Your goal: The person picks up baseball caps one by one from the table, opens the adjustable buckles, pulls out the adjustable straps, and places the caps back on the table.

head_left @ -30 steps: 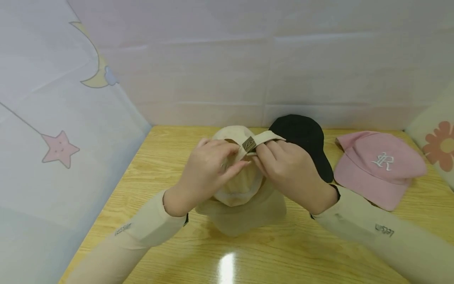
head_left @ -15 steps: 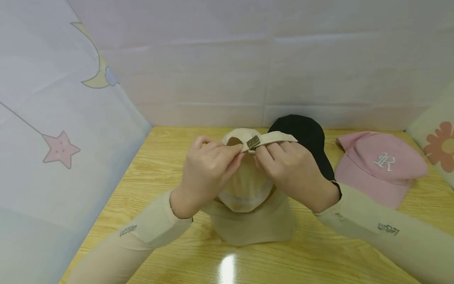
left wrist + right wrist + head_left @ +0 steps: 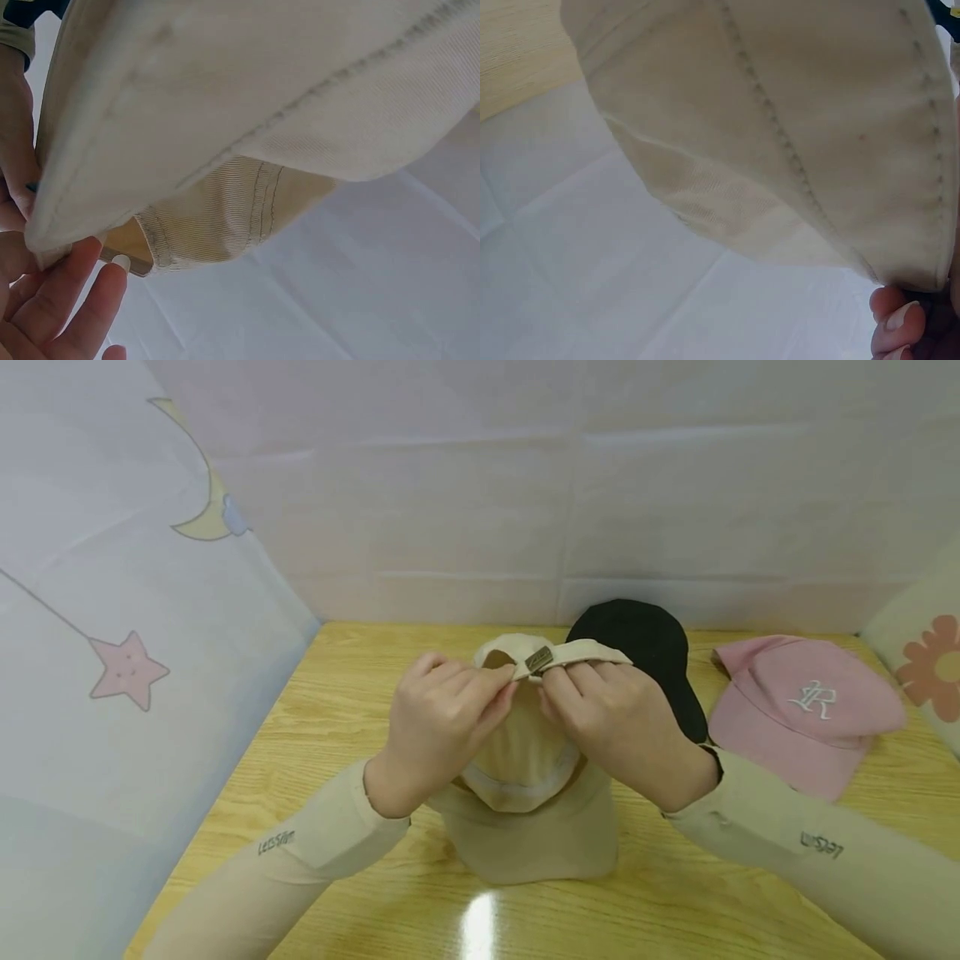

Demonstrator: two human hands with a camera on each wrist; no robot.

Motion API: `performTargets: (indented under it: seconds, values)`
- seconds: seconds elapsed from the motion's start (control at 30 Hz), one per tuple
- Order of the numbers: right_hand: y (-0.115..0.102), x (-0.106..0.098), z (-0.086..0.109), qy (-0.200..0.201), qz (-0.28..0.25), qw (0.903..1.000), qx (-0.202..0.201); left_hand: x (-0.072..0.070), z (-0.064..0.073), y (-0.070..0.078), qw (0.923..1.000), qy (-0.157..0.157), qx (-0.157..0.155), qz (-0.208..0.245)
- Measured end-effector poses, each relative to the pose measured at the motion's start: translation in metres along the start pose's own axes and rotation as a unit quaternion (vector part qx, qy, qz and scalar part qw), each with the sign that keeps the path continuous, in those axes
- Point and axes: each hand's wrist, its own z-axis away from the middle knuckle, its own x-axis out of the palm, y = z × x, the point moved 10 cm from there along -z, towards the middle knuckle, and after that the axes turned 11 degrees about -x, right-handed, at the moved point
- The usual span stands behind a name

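A beige baseball cap [image 3: 536,847] is between my hands in the head view, brim toward me, its inside partly showing. My left hand [image 3: 442,714] pinches the back strap just left of the metal buckle [image 3: 538,660]. On the other side, my right hand [image 3: 618,718] grips the strap [image 3: 592,650] with curled fingers, close to the buckle. Fabric of the cap [image 3: 262,82] fills much of the left wrist view, with the left fingers [image 3: 64,307] at its edge. In the right wrist view, the right fingertips [image 3: 900,322] sit at the cap's lower corner.
Behind my right hand lies a black cap [image 3: 633,627]. A pink cap [image 3: 810,702] with a white letter lies farther right. The wooden table [image 3: 300,727] meets a pale cloth backdrop [image 3: 450,527] at its back and sides.
My left thumb and fingers have come together on the strap. The buckle has shifted slightly right and up, while the cap's brim has swung right and toward me. The other caps have stayed put.
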Motion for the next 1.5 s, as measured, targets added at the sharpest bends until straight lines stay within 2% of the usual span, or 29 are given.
performTargets:
  seconds: [0.6, 0.87, 1.27, 1.5]
  values:
    - [0.004, 0.000, 0.001, -0.009, 0.011, 0.9999, 0.008, 0.002, -0.001, -0.002, 0.9997, 0.006, -0.004, -0.021]
    - [0.012, -0.006, 0.002, -0.010, 0.013, 0.9996, 0.022, -0.004, 0.000, -0.009, 0.9995, 0.024, -0.019, -0.001]
    - [0.012, -0.008, 0.000, 0.002, 0.011, 0.9997, 0.021, -0.004, -0.001, -0.011, 0.9992, 0.019, -0.034, 0.003]
    - [0.011, -0.008, 0.000, -0.003, 0.012, 0.9997, 0.020, -0.005, -0.001, -0.011, 0.9992, 0.024, -0.031, 0.002]
